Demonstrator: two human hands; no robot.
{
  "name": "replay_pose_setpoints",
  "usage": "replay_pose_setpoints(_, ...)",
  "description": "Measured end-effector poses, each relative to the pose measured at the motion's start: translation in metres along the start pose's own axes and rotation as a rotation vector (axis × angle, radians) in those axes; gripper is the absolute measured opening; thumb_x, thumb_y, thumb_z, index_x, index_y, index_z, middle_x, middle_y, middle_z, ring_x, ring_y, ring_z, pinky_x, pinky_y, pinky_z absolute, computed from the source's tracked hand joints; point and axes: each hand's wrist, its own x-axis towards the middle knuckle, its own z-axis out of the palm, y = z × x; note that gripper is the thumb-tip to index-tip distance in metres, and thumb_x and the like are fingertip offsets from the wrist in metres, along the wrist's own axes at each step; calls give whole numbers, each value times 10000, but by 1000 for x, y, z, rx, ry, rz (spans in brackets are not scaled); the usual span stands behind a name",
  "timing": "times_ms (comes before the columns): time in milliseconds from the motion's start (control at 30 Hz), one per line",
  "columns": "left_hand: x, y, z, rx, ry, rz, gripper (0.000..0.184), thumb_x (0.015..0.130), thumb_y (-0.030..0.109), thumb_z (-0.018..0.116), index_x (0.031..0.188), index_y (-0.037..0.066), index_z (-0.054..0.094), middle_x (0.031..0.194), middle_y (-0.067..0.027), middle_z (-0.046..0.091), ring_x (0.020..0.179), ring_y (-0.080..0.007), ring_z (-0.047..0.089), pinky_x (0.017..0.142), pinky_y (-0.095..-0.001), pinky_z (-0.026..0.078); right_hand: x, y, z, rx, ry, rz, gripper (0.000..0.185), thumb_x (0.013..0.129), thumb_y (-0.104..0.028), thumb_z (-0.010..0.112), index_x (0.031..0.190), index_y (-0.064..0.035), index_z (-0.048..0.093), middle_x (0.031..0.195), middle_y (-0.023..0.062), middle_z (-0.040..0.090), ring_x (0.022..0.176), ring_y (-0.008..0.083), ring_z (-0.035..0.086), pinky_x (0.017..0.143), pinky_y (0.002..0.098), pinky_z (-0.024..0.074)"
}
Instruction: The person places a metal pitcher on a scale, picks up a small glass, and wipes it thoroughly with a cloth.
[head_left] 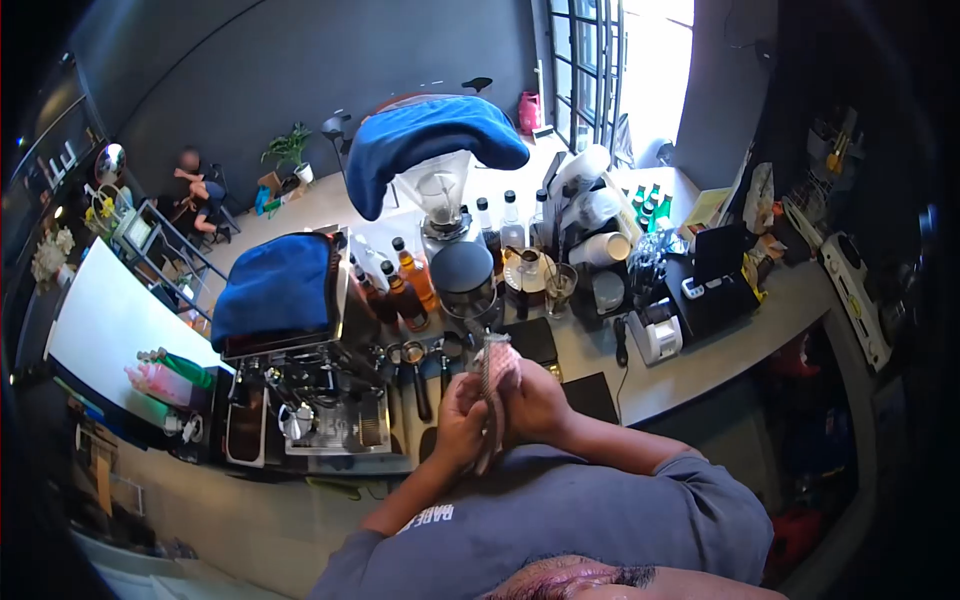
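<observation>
Close in front of my chest, my left hand (461, 415) and my right hand (537, 405) are both closed on a pink and grey patterned cloth (492, 395). The cloth stands up between them, and its lower end hangs below my left fingers. Whether anything is wrapped inside it is hidden. Just ahead of my hands is a coffee grinder (466, 270) with a clear hopper. Several portafilters, one of them with a dark handle (420, 385), lie to the left of my left hand.
An espresso machine (335, 410) topped with a blue cloth (275, 290) stands left. Another blue cloth (430, 135) drapes the hopper. Syrup bottles (412, 280), paper cups (605, 248) and a small white printer (657, 338) line the counter. A person (200, 190) sits far left.
</observation>
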Motion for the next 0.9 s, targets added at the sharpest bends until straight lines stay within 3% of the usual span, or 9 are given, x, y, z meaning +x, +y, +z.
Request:
replay_pose_setpoints(67,6,-11,6,79,-88,-149,643,905,478,734,1309,34,503,1241,-64,605,1160,-161,581,1036,-337,447,6,16,-28,33,-126,-98,365,956,-270,691,1209,-13,642,1172,172,680,1017,341,698,917,409,539)
replay_pose_setpoints(200,1,-52,-12,793,-229,144,403,926,318,691,1212,42,625,1162,-109,658,1085,-212,639,938,-362,511,7,5,-54,65,-361,-187,808,806,-273,859,1448,-45,425,1369,196,566,1301,352,543,1084,436,451)
replay_pose_setpoints(300,-14,-57,-1,-57,-170,-255,515,961,410,570,1282,7,587,1267,-178,623,1175,-264,614,1021,-416,491,-2,24,-64,-27,-402,-125,619,833,-346,814,1300,-28,563,1296,174,617,1318,418,505,1172,565,293)
replay_pose_setpoints(467,-3,-47,40,-390,259,-228,425,984,272,587,1300,-8,537,1222,-171,644,1016,-260,694,882,-385,571,6,46,-93,-85,-762,-65,250,884,-275,649,983,-47,682,1059,163,681,1304,458,489,1202,673,57)
replay_pose_setpoints(600,-3,-42,38,240,311,31,386,975,322,618,1175,-5,570,1037,-172,669,914,-276,683,753,-402,559,15,67,-89,149,-1033,0,211,879,-203,599,1033,-88,686,1051,158,671,1228,425,520,1192,627,144)
replay_pose_setpoints(667,4,-45,28,872,290,425,402,960,343,639,1144,-10,582,955,-182,662,850,-285,672,688,-392,537,21,55,-81,278,-744,-77,164,884,-89,575,1005,-36,672,944,194,672,1039,378,616,1011,497,439)
replay_pose_setpoints(733,23,-33,25,980,157,735,432,957,386,612,1081,-27,604,904,-185,627,762,-311,627,674,-382,508,34,58,-90,297,-1027,197,133,910,-84,576,978,-6,660,853,163,681,853,296,667,818,399,535)
replay_pose_setpoints(800,29,-30,20,1008,190,684,455,995,408,521,1064,-33,607,906,-188,625,767,-308,626,682,-368,506,28,74,-82,605,-1050,543,188,964,-149,580,918,25,635,784,84,666,744,130,610,677,335,520)
replay_pose_setpoints(900,31,-40,38,234,613,15,373,1015,238,364,1038,-53,596,890,-190,635,776,-308,634,716,-347,505,38,66,-81,303,-934,193,134,919,-124,601,888,2,638,780,124,630,714,186,588,672,348,501)
